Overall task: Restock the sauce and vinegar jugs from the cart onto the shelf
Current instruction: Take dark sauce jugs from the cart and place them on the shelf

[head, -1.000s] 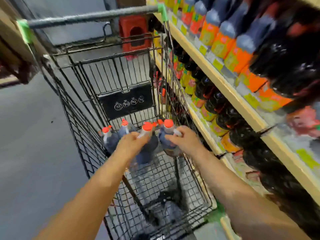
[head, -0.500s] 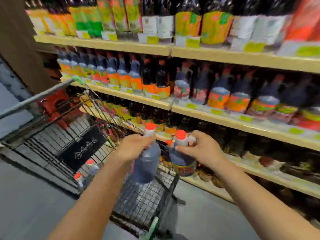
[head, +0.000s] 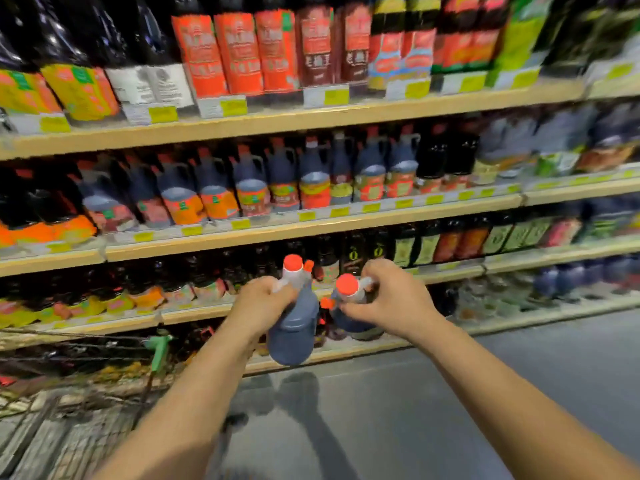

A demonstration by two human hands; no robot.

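My left hand grips the handle of a dark sauce jug with an orange-red cap, held in the air in front of the lower shelves. My right hand holds a second dark jug by its neck, its red cap up, just right of the first. Both jugs hang side by side, close together, before the shelf. The wire cart lies at the lower left, its green handle end showing.
Several shelf levels are packed with dark bottles and jugs with orange, red and yellow labels. Yellow price tags line the shelf edges. Grey floor stretches below at right. The picture is blurred at its edges.
Both hands lifted the two jugs out of the cart and swung right. The view turned from the cart to face the shelves; the cart slid to the lower left.
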